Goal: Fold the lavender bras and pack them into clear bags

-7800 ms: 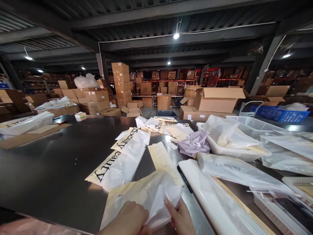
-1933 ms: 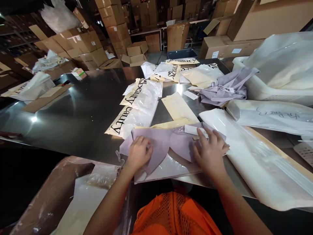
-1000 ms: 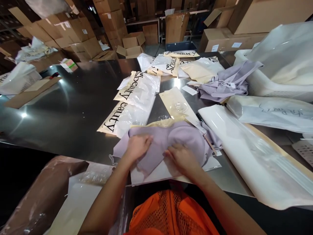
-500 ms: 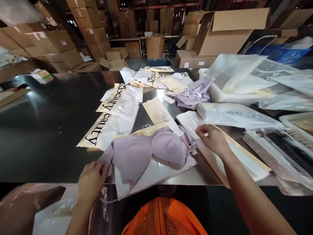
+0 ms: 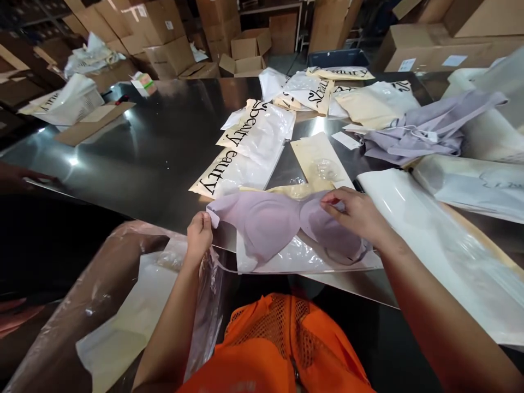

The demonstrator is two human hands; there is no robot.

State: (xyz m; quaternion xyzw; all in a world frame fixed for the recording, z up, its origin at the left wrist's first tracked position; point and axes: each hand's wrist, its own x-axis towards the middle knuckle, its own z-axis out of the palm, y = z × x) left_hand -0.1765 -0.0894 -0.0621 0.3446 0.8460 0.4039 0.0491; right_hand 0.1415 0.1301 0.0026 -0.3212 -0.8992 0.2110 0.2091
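A lilac bra [image 5: 270, 218] lies cups up across a clear-fronted plastic bag [image 5: 303, 255] at the table's near edge. My left hand [image 5: 200, 233] is closed, thumb and fingers pinching the end of the bra's left side band. Over the right cup, my right hand [image 5: 354, 213] has its thumb and fingers curled in at the cup's upper part. That hand and wrist cover the bra's right end. Just beyond it lies a cream and clear bag [image 5: 323, 158].
Printed plastic bags [image 5: 254, 136] lie beyond the bra. More lilac garments [image 5: 426, 131] are heaped back right, beside long white packages [image 5: 434, 234]. A plastic-lined bin [image 5: 110, 305] stands below the table at left. Cardboard boxes [image 5: 164, 54] are stacked behind.
My view has turned left. My right hand has come from beside the bra onto its right cup. My left hand has pulled the side band out straighter. The bra's white tag no longer shows.
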